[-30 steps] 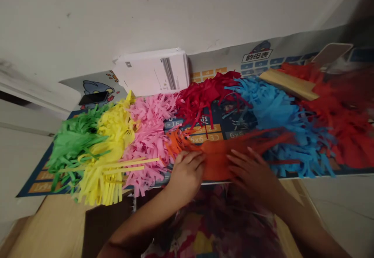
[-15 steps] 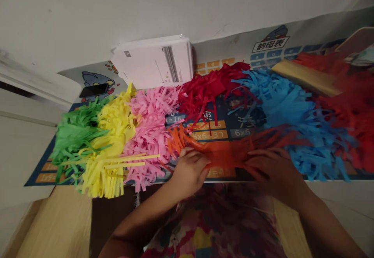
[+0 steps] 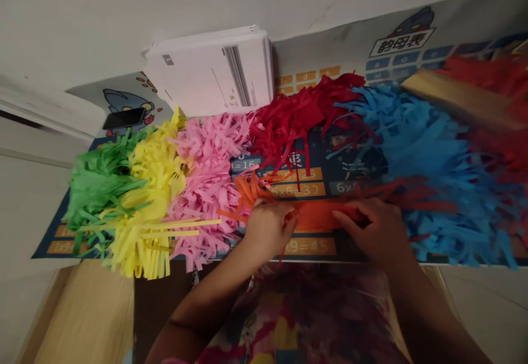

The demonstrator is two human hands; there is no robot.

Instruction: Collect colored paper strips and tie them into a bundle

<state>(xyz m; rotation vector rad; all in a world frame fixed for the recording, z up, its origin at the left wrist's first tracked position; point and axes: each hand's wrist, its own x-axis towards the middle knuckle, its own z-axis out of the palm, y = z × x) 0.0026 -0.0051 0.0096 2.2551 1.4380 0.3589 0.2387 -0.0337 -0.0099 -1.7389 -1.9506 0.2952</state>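
Observation:
An orange fringed paper strip [image 3: 317, 213] lies across the blue printed desk mat [image 3: 330, 174] near the front edge. My left hand [image 3: 268, 229] pinches its left part, where orange fringe [image 3: 247, 188] fans out. My right hand [image 3: 377, 232] has its fingers curled onto the strip's right part, close to the red-orange fringe ends [image 3: 416, 199]. Both hands press the strip into a narrow band.
Piles of fringed paper ring the mat: green [image 3: 97, 180], yellow [image 3: 154, 199], pink [image 3: 210, 166], dark red [image 3: 297, 119], blue [image 3: 429, 149], red [image 3: 499, 78]. A white paper stack [image 3: 214, 70] leans at the wall. A black phone [image 3: 124, 117] lies left. A tan board [image 3: 457, 100] rests at right.
The orange strip has been gathered from a wide flat sheet into a narrow band. My right hand went from flat and spread to curled on it. The view shifted slightly.

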